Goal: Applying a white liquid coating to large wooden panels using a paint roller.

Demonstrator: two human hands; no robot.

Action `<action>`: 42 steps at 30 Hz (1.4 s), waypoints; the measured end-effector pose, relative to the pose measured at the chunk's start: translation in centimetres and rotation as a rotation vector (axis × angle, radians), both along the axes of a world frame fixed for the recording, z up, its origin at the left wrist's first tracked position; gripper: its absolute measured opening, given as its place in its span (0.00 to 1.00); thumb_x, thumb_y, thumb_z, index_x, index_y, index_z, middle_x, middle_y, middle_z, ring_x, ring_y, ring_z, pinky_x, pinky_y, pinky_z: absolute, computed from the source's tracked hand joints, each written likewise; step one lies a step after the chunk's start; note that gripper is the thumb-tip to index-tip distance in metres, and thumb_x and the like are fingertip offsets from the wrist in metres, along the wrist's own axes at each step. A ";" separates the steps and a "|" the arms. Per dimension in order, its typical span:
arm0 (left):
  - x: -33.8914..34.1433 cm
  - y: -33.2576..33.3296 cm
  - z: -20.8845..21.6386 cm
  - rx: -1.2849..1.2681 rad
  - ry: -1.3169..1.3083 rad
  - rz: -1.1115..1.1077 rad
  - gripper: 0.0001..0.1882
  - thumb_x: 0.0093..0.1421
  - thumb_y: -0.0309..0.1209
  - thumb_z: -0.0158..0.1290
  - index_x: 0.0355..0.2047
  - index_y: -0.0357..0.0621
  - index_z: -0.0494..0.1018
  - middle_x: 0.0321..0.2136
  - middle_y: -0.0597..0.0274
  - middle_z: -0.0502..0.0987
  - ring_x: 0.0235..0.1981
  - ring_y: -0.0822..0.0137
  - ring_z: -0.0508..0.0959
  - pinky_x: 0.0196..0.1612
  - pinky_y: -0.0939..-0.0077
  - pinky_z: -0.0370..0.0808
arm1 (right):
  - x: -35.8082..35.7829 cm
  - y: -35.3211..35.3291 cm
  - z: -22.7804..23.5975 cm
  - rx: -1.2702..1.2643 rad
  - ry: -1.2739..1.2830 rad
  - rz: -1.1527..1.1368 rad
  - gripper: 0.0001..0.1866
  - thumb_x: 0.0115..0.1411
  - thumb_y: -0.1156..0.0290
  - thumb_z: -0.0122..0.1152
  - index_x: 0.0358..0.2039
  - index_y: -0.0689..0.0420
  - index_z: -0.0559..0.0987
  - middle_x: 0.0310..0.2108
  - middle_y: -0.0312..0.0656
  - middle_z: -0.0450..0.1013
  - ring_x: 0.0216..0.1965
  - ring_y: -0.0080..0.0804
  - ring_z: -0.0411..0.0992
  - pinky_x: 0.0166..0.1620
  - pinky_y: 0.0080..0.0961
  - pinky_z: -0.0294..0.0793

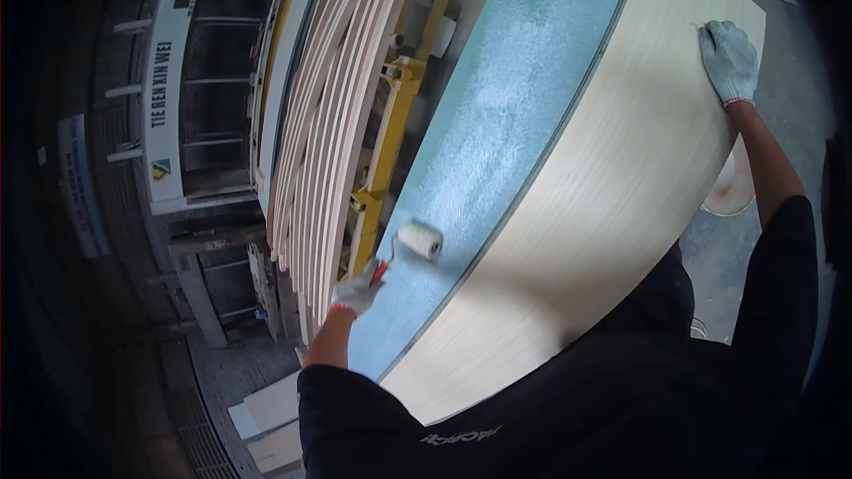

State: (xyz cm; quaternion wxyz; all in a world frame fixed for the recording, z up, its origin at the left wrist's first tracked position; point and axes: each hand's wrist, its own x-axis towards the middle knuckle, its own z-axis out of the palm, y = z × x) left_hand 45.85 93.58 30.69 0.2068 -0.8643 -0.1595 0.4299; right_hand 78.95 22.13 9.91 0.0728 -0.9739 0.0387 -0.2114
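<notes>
Left of the pale wood board [577,204], the outstretched left hand [357,291] grips a red-handled paint roller [418,241] over the blue-green panel [484,133]. The right hand [731,60] rests upon the board's far right corner; I can't tell how curled. Right of the board stands a round container [730,212], contents unclear.

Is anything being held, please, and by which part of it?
The grey-gloved left hand holds a white cylindrical paint roller by its red handle.
</notes>
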 end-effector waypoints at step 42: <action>34.1 -13.2 -7.9 -0.336 -0.503 -0.342 0.30 0.70 0.54 0.42 0.57 0.41 0.64 0.42 0.35 0.80 0.44 0.38 0.81 0.48 0.46 0.76 | 1.2 1.4 0.5 0.017 0.064 -0.071 0.14 0.67 0.59 0.55 0.39 0.56 0.81 0.40 0.48 0.78 0.44 0.49 0.75 0.48 0.42 0.74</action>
